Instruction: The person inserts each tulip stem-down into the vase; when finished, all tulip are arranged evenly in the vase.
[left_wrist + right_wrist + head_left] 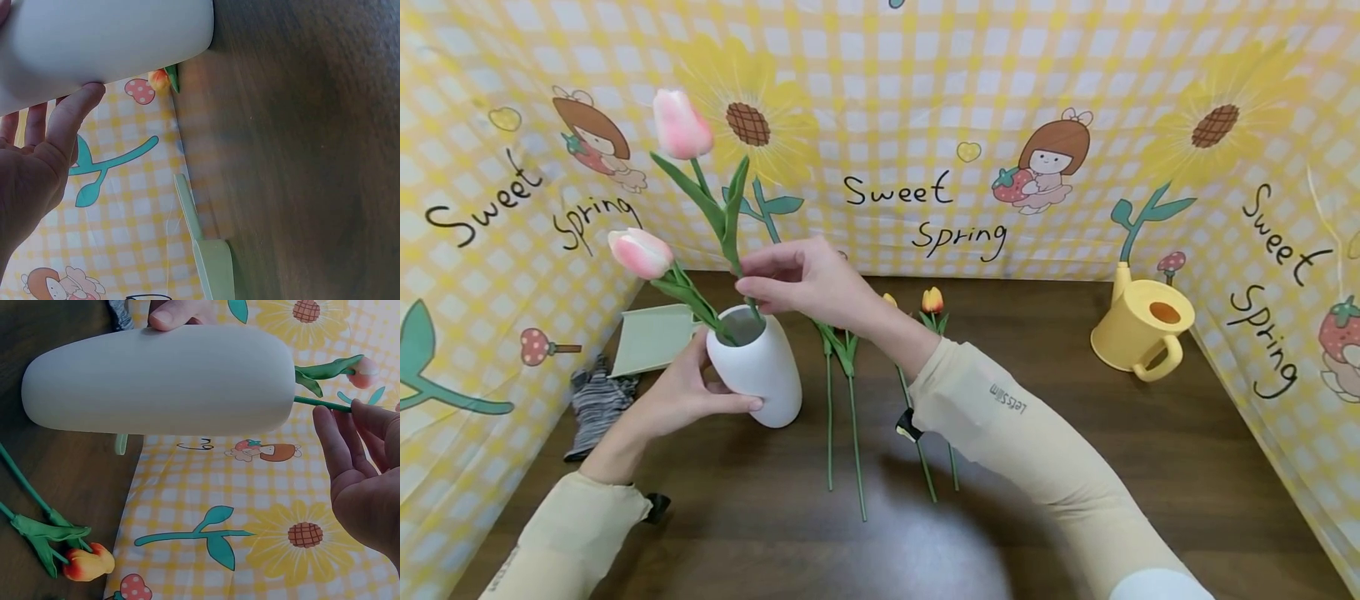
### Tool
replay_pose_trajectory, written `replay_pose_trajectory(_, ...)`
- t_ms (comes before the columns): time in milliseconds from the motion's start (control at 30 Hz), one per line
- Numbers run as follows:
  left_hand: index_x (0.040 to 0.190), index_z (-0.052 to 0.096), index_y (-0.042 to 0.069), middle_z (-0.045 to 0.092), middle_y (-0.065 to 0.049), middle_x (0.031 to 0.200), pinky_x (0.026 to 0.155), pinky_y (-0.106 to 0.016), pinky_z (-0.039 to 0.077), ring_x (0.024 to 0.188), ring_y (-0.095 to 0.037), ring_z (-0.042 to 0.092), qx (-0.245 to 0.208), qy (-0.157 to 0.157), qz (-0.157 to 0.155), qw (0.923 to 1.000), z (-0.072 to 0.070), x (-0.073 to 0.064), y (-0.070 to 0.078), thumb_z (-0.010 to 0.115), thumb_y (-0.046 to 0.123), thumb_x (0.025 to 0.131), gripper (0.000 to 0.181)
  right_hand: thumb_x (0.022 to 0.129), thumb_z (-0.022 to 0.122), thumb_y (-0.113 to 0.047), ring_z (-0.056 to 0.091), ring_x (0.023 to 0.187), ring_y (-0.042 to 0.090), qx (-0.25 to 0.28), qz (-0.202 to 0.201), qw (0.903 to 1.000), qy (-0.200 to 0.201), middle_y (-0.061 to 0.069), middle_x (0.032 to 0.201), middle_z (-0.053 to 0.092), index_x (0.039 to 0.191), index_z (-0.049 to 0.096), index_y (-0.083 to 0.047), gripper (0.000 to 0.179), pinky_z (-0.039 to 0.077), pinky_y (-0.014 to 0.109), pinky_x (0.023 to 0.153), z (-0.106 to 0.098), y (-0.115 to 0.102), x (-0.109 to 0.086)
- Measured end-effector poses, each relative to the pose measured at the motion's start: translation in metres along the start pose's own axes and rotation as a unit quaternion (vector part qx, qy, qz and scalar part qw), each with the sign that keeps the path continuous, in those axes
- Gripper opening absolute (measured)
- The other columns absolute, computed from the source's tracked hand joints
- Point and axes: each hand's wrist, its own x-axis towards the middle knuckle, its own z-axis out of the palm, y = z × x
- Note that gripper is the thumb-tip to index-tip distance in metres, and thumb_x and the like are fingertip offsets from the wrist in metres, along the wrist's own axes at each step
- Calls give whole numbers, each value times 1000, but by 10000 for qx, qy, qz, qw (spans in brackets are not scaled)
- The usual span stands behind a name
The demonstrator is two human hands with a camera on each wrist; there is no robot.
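Note:
My left hand grips the side of a white vase, its thumb lying across the front; the vase stands on the dark wooden table. One pink-and-white artificial tulip leans left out of the vase mouth. My right hand pinches the green stem of a second pink tulip just above the rim, its lower end inside the vase. From the right wrist view, this stem runs between thumb and fingertips into the vase opening. In the left wrist view, fingers touch the vase wall.
Several orange-yellow tulips lie on the table beyond and below my right forearm. A yellow watering can stands at the right. At the left are a pale green dustpan and a grey knitted glove. Yellow checked cloth surrounds the table.

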Motion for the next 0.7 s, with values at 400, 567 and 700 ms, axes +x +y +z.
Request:
replay_pose_trajectory(400,150,26,20,48,-9,138,84,-38,60,118,-22,57,-119,32,-89,9999,2,1,1,90,1,75,100,93,72,-2,70,94,35,42,-395,9991,-145,12,101,71,117,69,7,25,61,41,80,3,3,4)
replay_pose_trajectory(567,151,26,21,48,-9,138,83,-37,60,117,-22,58,-110,17,-64,9999,2,0,1,89,0,75,101,95,70,0,71,95,28,-45,-221,9996,-184,14,106,67,129,62,4,36,61,36,80,4,2,7)
replay_pose_trajectory(700,153,26,24,48,-7,138,82,-39,60,117,-22,58,-118,-3,-53,9999,1,0,2,89,-1,75,103,95,69,0,71,96,25,-157,-9,9995,-265,16,111,66,138,56,2,44,60,33,80,5,3,9)
